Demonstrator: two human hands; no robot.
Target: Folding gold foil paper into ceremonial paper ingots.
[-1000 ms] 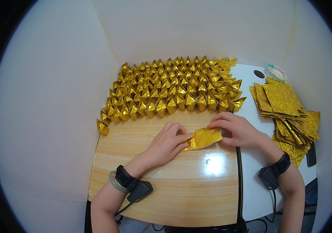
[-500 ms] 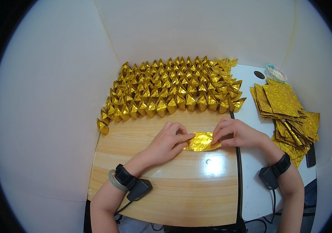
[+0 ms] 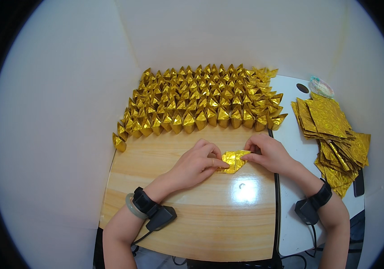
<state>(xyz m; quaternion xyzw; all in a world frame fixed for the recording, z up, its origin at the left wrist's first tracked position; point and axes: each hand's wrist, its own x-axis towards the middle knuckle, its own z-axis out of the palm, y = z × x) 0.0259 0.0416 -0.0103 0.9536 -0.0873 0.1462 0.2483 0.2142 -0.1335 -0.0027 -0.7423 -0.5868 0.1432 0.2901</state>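
Observation:
Between my hands, on the wood-grain table [image 3: 178, 237], lies a small folded piece of gold foil paper [image 3: 233, 161]. My left hand [image 3: 197, 162] presses its left end with the fingers and thumb drawn together. The fingers of my right hand [image 3: 267, 154] pinch the upper right corner, where the paper narrows to a slant. Beyond my hands stand several close rows of folded gold paper ingots [image 3: 201, 105], their pointed tips upward.
On the white table [image 3: 286, 224] to the right lie loose stacks of square gold paper sheets [image 3: 329, 117]. A dark phone-like object [image 3: 359, 181] sits partly beneath them. Behind are a clear plastic roll or wrapper [image 3: 321, 86] and a round dark hole [image 3: 302, 88]. Pale panels enclose the tables.
My right hand has shifted slightly left, and the paper's right end now slants where it was square before. My left fingers have moved further onto the paper.

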